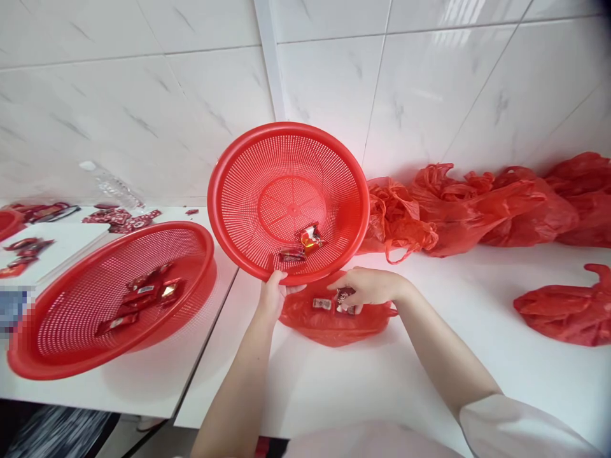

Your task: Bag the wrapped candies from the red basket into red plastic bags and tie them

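My left hand (pixel 274 296) grips the near rim of a red plastic colander (pixel 245 226), which is tilted towards me. Two small wrapped packets (pixel 310 237) lie low inside it. Just below the colander, a red plastic bag (pixel 334 332) lies spread on the table with its mouth open. My right hand (pixel 370 286) is over that bag, its fingers closed around a dark red wrapped packet (pixel 344 300). Beside those fingers a small pale-labelled packet (pixel 321 304) rests on the bag.
A second red colander (pixel 191 254) with several packets stands left, across the gap between two white tables (pixel 267 381). Filled red bags (pixel 472 210) line the wall at right, and another tied bag (pixel 563 308) sits nearer. A clear bottle (pixel 117 187) lies at back left.
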The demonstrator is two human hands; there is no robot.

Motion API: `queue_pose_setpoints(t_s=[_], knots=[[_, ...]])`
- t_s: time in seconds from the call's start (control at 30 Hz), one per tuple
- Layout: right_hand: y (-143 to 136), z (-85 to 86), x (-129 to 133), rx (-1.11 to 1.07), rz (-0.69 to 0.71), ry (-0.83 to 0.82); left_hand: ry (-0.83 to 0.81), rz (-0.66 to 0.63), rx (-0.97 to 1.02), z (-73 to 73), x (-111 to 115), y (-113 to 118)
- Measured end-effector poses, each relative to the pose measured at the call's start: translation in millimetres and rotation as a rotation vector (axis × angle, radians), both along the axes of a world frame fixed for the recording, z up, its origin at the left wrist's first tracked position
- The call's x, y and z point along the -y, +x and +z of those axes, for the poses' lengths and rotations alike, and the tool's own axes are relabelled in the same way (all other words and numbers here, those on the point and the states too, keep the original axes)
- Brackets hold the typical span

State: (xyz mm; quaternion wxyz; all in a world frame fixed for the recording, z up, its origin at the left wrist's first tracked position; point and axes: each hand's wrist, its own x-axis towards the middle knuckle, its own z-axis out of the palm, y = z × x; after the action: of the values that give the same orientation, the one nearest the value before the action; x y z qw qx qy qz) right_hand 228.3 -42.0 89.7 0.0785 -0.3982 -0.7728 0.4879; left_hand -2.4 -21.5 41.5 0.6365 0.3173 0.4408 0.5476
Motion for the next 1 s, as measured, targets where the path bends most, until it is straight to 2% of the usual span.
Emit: queue_pose_setpoints(t_s=[0.13, 0.33, 0.43, 0.5, 0.6, 0.7, 0.8, 0.87, 1.0], knots=[[2.3, 5.8, 0.7, 0.011, 0.061, 0.112, 0.027, -0.01, -0.024, 2.0, 1.4, 0.3], [-6.8, 21.7, 10.8, -0.184, -0.175, 0.307, 0.003, -0.014, -0.079, 6.7, 10.2, 8.1], [-18.3, 17.6, 10.3, -0.252, -0.232, 0.485, -0.028, -0.075, -0.082, 7.6, 21.6, 19.8], [-25.8, 8.0, 6.5, -0.198, -0.223, 0.559, -0.05, -0.112, -0.063, 5.6, 29.0, 27.8], [-32.2, -7.4, 0.2, -0.035, -0.188, 0.55, -0.076, -0.147, -0.065, 1.7, 34.6, 34.6], [-30.9, -12.8, -4.1, 0.028, -0.138, 0.579, -0.076, -0.131, -0.076, 1.7, 32.8, 34.0], [-24.5, -8.2, -7.0, -0.074, -0.088, 0.637, -0.057, -0.101, -0.048, 3.8, 27.1, 30.1], [-19.2, -2.9, -7.8, -0.14, -0.14, 0.643, -0.046, -0.069, -0.038, 3.6, 22.7, 26.6], [-7.3, 7.4, -4.8, -0.19, -0.246, 0.501, -0.011, 0.0, -0.041, -1.1, 14.7, 18.0]])
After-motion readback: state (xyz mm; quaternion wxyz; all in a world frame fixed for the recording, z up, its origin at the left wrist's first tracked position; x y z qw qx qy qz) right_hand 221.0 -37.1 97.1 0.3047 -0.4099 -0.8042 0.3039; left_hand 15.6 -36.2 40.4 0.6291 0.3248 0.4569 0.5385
